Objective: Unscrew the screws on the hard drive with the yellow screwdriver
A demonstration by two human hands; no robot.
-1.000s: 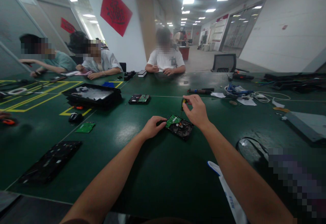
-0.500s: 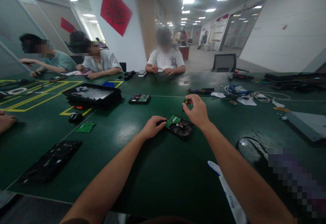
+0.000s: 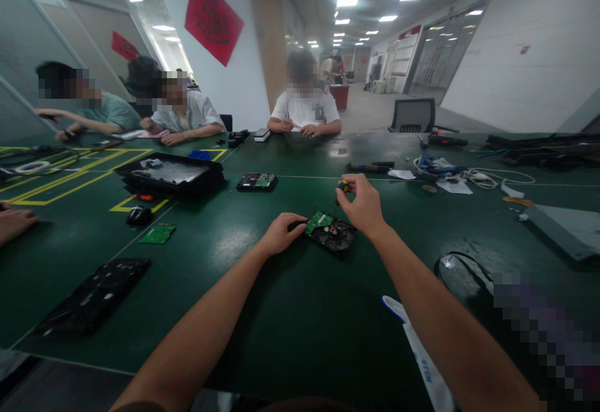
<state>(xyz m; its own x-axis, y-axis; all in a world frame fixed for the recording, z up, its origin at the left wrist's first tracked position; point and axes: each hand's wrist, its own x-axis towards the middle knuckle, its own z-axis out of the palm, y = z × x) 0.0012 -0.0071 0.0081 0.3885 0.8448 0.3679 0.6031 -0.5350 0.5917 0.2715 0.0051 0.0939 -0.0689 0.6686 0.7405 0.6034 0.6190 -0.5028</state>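
Observation:
A hard drive (image 3: 335, 240) lies on the green table with its green circuit board (image 3: 319, 221) facing up at its far left part. My left hand (image 3: 282, 233) is closed at the drive's left edge, thumb and fingers gripping around a dark part there. In my right hand (image 3: 363, 202) is a small screwdriver (image 3: 344, 185) with a yellow and black handle. It stands nearly upright, its thin shaft reaching down to the drive by the circuit board. The exact spot of its tip is too small to make out.
Left of my arms lie a loose green circuit board (image 3: 157, 234), a black panel (image 3: 96, 296) and black trays (image 3: 169, 174). Another hard drive (image 3: 257, 181) sits farther back. A white glove (image 3: 424, 356) is under my right forearm. People sit across the table; another person's hand (image 3: 16, 221) rests far left.
My hands, the screwdriver and the hard drive stay in nearly the same place. The other person's hand at the far left has shifted slightly to the right.

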